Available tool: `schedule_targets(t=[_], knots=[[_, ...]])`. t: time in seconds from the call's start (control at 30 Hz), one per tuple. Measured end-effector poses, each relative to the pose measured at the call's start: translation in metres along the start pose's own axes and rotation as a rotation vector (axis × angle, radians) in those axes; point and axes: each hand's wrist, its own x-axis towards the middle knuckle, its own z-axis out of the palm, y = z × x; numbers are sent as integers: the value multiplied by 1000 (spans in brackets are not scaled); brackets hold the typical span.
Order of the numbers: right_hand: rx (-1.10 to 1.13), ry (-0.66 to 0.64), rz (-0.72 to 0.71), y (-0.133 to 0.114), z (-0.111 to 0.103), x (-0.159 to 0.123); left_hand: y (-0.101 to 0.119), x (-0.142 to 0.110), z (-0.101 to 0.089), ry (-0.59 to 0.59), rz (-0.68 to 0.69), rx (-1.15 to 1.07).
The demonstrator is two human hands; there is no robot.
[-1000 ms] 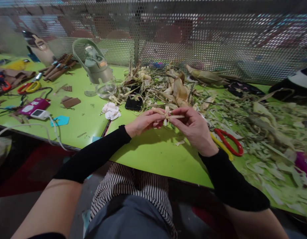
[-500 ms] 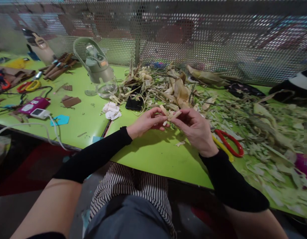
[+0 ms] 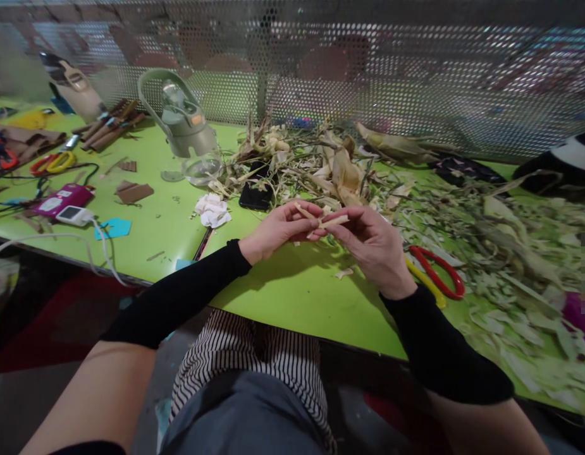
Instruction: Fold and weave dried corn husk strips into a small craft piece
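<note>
Pale, narrow corn husk strips point(image 3: 334, 222), woven or folded across each other, are held between both hands above the green table point(image 3: 296, 300). My left hand point(image 3: 285, 229) pinches one side between thumb and fingers. From the other side, my right hand point(image 3: 368, 243) grips a strip end with thumb and forefinger. Exactly how the strips cross is partly hidden by the fingertips. Below the hands lies a small husk scrap point(image 3: 344, 273). Close to my right wrist rest scissors with red and yellow handles point(image 3: 459, 285). A heap of dry husks point(image 3: 346, 180) spreads behind the hands.
A clear bottle with a green lid point(image 3: 185, 129), crumpled tissue point(image 3: 212, 210) and a black phone point(image 3: 255, 197) stand or lie left of the heap. Farther left are a purple device point(image 3: 64, 199) and a white cable point(image 3: 102, 237). Perforated metal point(image 3: 311, 76) borders the back.
The husk strips have turned between my fingers; one strip now lies flatter toward the right and another tilts up over my left fingers. Both hands keep nearly the same place.
</note>
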Motion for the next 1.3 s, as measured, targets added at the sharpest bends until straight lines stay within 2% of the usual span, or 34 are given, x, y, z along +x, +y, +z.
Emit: schedule_targets(t=[0.2,0.33,0.4,0.5,0.57,0.63,0.7,0.83,0.93,1.17,1.3], knots=[[-138,28,3,-1,-1,0,1,2,1,55,-20,-30],[-146,11,13,1,-2,1,3,2,0,51,-54,-8],[-219,94,-37,1,-4,2,4,2,0,43,-62,-11],[-491,298,-224,-3,-5,2,1,3,-1,28,-35,-27],[-612,242,-275,-5,-3,0,-3,5,-3,14,5,0],[-626,86,-222,-6,3,-3,-8,7,-4,5,79,75],[-597,-8,-143,-6,9,-5,-12,8,-7,-7,172,168],[-503,-41,-26,-5,17,-5,-17,11,-12,-44,286,328],[-455,-80,3,-6,17,-3,-18,11,-14,-9,328,436],[-424,-115,-51,-17,15,-1,-10,-2,-4,63,346,656],[-437,-118,-104,-21,16,-5,-5,-11,6,52,345,555]])
